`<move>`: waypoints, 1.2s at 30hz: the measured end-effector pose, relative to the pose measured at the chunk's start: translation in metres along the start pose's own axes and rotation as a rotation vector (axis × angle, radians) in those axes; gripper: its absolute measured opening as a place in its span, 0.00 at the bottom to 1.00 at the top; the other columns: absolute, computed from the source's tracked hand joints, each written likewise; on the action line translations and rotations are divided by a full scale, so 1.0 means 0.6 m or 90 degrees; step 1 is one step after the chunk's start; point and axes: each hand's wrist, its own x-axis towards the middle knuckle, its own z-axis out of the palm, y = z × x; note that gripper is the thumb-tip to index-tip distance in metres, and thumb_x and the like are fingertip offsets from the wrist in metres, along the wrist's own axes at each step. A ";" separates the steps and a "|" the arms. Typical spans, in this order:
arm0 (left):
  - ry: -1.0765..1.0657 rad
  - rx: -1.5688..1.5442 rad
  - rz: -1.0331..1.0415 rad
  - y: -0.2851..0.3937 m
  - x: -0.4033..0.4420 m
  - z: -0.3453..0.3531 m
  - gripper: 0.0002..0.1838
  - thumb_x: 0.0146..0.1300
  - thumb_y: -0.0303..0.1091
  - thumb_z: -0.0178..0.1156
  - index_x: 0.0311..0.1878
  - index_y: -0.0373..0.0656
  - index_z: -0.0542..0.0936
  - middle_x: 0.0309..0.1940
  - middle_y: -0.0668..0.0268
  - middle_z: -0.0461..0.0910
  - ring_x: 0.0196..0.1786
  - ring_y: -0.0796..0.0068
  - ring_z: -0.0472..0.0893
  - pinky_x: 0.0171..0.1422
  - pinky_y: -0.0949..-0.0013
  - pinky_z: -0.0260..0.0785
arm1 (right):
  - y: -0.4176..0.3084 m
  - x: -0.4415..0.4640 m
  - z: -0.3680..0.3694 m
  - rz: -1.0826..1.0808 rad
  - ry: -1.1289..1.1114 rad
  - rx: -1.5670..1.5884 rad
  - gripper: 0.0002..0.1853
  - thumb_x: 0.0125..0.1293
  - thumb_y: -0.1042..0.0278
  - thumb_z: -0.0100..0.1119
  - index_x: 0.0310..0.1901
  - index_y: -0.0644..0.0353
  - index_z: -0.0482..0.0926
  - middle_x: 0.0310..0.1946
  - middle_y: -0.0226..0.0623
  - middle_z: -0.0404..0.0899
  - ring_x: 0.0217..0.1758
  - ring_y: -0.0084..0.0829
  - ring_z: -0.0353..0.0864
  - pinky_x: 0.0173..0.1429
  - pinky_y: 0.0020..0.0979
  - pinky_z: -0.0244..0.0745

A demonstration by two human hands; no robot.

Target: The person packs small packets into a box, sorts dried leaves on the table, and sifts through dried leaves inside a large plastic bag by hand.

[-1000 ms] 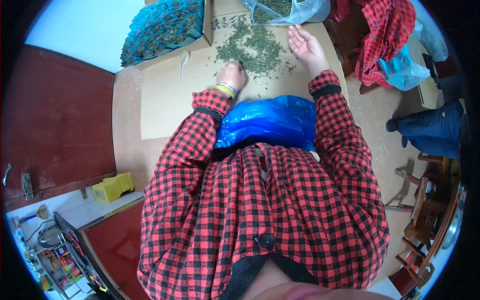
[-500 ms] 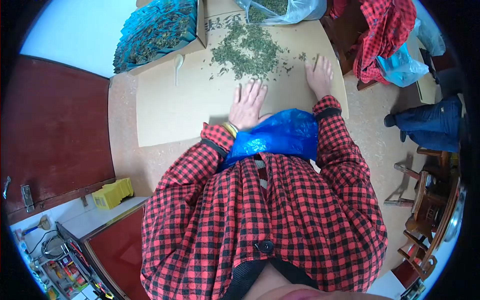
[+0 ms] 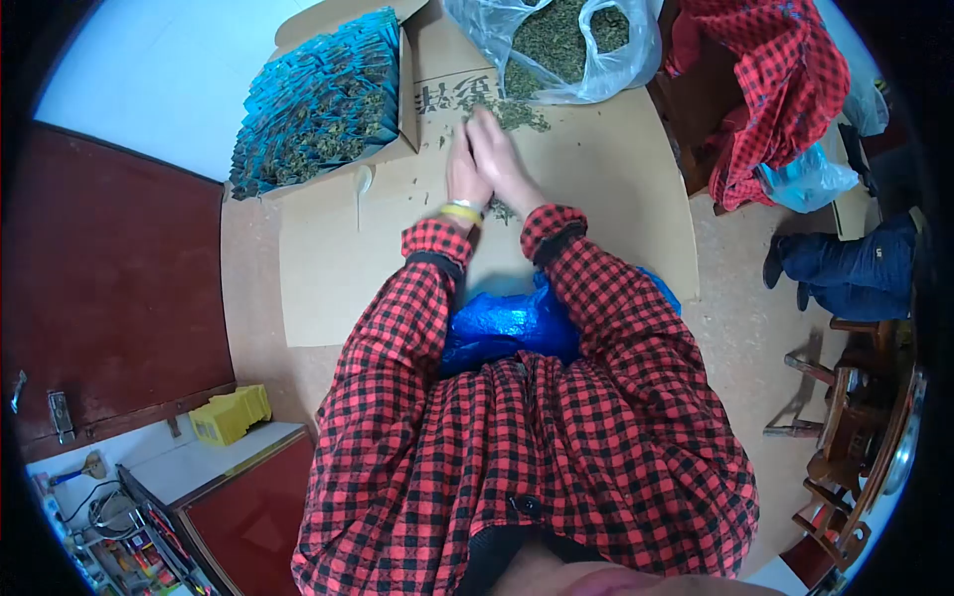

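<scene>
My left hand (image 3: 465, 177), with a yellow and a white band at the wrist, stands on edge with fingers stretched out. Against it leans my right hand (image 3: 500, 162), also with straight fingers; what lies between the palms is hidden. Both are over the cardboard sheet (image 3: 616, 199), at the near edge of a pile of dried green leaves (image 3: 522, 116). A few leaf bits show just below the wrists. Beyond the pile sits a clear plastic bag (image 3: 609, 74) full of leaves. To the left lies a pale spoon (image 3: 364, 181).
A carton (image 3: 409, 94) of upright blue packets (image 3: 333, 94) filled with leaves stands at the back left. A blue plastic bag (image 3: 512, 323) lies by my body. At the right are checked cloth (image 3: 785, 89), a person's legs (image 3: 845, 273) and wooden stools (image 3: 845, 397).
My hands have come together and moved forward over the leaves; before, they lay apart on the cardboard. The leaf pile is now smaller in outline and nearer the clear bag.
</scene>
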 end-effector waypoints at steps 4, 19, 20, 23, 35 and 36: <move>0.053 -0.320 -0.098 0.013 0.017 -0.050 0.22 0.64 0.33 0.53 0.59 0.34 0.69 0.50 0.49 0.76 0.54 0.55 0.76 0.61 0.63 0.66 | -0.029 0.000 -0.095 -0.075 -0.018 0.135 0.33 0.65 0.56 0.53 0.67 0.66 0.59 0.67 0.53 0.58 0.71 0.46 0.57 0.72 0.37 0.54; 0.030 0.049 0.048 -0.013 -0.076 -0.064 0.20 0.66 0.32 0.47 0.58 0.33 0.70 0.55 0.45 0.72 0.61 0.49 0.69 0.68 0.55 0.57 | -0.005 -0.117 -0.055 -0.241 -0.151 -0.427 0.45 0.51 0.44 0.64 0.67 0.60 0.58 0.68 0.55 0.54 0.71 0.52 0.52 0.72 0.48 0.48; 0.022 0.001 0.035 -0.011 -0.067 -0.055 0.19 0.66 0.32 0.47 0.58 0.34 0.71 0.55 0.46 0.72 0.61 0.50 0.70 0.67 0.55 0.58 | 0.001 -0.090 -0.040 -0.233 -0.113 -0.438 0.42 0.52 0.46 0.64 0.65 0.60 0.61 0.66 0.53 0.57 0.71 0.51 0.54 0.72 0.48 0.49; 0.031 -0.111 -0.036 0.015 -0.046 -0.050 0.18 0.65 0.31 0.48 0.57 0.35 0.72 0.53 0.47 0.75 0.57 0.51 0.74 0.63 0.56 0.63 | 0.028 -0.040 -0.021 -0.212 -0.040 -0.458 0.36 0.54 0.50 0.64 0.61 0.59 0.67 0.64 0.50 0.63 0.69 0.48 0.57 0.71 0.48 0.50; 0.006 0.223 0.160 -0.038 0.058 -0.028 0.08 0.64 0.29 0.53 0.43 0.35 0.77 0.31 0.61 0.81 0.33 0.69 0.80 0.38 0.67 0.72 | 0.039 -0.018 -0.059 0.131 0.024 0.070 0.14 0.64 0.71 0.56 0.52 0.61 0.77 0.45 0.32 0.82 0.50 0.22 0.78 0.54 0.23 0.71; -0.022 0.236 0.162 -0.045 0.065 -0.025 0.08 0.64 0.29 0.54 0.42 0.36 0.77 0.29 0.64 0.80 0.30 0.72 0.79 0.35 0.70 0.72 | 0.041 -0.015 -0.061 0.131 0.027 0.098 0.14 0.65 0.72 0.56 0.52 0.61 0.77 0.45 0.31 0.81 0.50 0.22 0.78 0.55 0.24 0.71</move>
